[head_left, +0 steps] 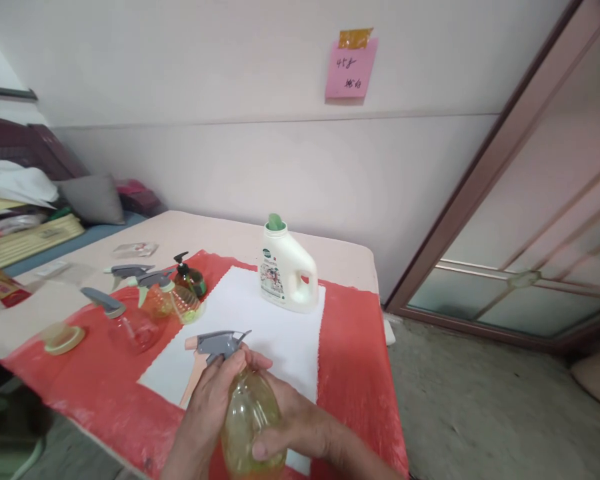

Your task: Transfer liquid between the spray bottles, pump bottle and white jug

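Observation:
I hold a clear yellowish spray bottle point(247, 413) close to me, over the table's near edge. Its grey trigger head with a pinkish nozzle points left. My left hand point(210, 397) is closed around the neck, just below the trigger head. Wrapped around the far side of the body is my right hand point(300, 420), its thumb pressed on the near face. Most of the right fingers are hidden behind the bottle. Beyond my hands a cream detergent jug point(283, 273) stands uncapped on a white sheet point(230, 307), with a green piece in its mouth.
Left on the red cloth point(355, 367) are a clear spray bottle with grey head point(130, 330), other spray bottles point(177, 300), a dark pump bottle point(191, 277) and a round cream lid point(63, 338). A wall with a pink note point(351, 70) stands behind; a framed glass door point(520, 267) is right.

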The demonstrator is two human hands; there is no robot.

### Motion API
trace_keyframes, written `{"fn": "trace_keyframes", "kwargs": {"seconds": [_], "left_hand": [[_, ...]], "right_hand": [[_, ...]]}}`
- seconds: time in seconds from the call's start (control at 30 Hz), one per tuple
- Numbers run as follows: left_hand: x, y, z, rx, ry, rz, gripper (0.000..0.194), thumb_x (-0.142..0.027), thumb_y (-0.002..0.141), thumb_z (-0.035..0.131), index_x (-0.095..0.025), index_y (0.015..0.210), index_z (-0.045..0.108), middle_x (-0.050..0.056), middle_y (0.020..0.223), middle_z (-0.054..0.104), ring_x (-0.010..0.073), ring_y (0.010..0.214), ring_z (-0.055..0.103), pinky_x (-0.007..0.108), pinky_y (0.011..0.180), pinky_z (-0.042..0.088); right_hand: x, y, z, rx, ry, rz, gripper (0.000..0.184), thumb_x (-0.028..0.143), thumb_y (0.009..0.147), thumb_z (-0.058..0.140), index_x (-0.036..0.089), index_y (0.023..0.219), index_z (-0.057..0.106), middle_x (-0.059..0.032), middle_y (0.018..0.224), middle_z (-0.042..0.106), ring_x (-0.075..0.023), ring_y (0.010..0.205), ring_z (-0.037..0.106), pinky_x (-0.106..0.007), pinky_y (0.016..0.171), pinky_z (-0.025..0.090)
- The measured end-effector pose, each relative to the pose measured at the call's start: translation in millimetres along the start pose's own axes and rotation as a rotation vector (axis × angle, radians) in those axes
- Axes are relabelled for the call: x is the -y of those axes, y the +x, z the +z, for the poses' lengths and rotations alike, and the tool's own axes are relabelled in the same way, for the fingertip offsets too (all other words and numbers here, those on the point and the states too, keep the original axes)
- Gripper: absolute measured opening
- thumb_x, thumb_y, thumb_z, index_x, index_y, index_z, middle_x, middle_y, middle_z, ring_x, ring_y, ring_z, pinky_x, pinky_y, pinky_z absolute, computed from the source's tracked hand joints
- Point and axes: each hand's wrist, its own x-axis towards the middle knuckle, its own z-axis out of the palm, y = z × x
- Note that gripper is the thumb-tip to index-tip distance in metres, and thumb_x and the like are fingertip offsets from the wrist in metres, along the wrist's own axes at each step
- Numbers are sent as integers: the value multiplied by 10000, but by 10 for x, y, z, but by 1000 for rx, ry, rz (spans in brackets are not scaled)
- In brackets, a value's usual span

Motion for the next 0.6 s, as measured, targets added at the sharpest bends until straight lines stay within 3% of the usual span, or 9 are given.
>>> {"fn": "trace_keyframes", "kwargs": {"seconds": [0.17,0.23,0.3,0.37,0.43,0.53,0.6], "left_hand": [[27,-17,82,59,-70,67,531,-612,761,611,-183,1062,693,115,1214,665,315,1137,591,401,946,465],[50,22,121,146,-187,154,628,-632,695,679,-202,1152,638,126,1236,647,323,1172,572,426,990,434],[68,83,128,215,-266,215,675,-620,645,739,-217,1166,594,140,1221,646,324,1178,570,442,1009,414],[76,144,100,207,-265,215,598,-572,666,756,-224,1120,583,143,1202,649,313,1169,577,439,1004,414],[73,185,56,192,-239,204,496,-518,713,744,-222,1079,587,141,1197,650,300,1152,588,427,990,426],[58,204,11,223,-228,203,438,-496,748,719,-214,1059,595,136,1181,654,293,1125,601,416,971,442],[46,199,4,270,-199,204,417,-491,762,708,-211,1050,597,131,1167,654,284,1121,603,405,972,443]], "right_hand": [[-19,-86,-90,-191,-166,14,820,355,462,902,234,1198,561,-42,1108,636,-269,1042,588,-384,870,478],[11,-148,-199,-393,-257,-94,777,389,407,911,216,1100,605,-42,1030,661,-270,950,614,-365,773,508],[99,-228,-367,-639,-312,-264,762,493,449,868,222,1104,588,-50,1028,662,-271,930,620,-359,740,519],[239,-319,-610,-863,-364,-383,682,555,603,755,248,1167,524,-55,1119,629,-260,1000,604,-371,811,514],[399,-397,-926,-1095,-447,-447,580,510,719,679,260,1201,476,-54,1194,591,-250,1081,573,-379,880,494],[594,-423,-1469,-1405,-602,-416,635,396,651,791,231,1183,485,-54,1134,613,-262,1044,579,-380,859,496],[661,-358,-1811,-1486,-703,-346,517,361,719,768,193,1146,531,-50,1051,636,-236,932,612,-384,806,519]]}}
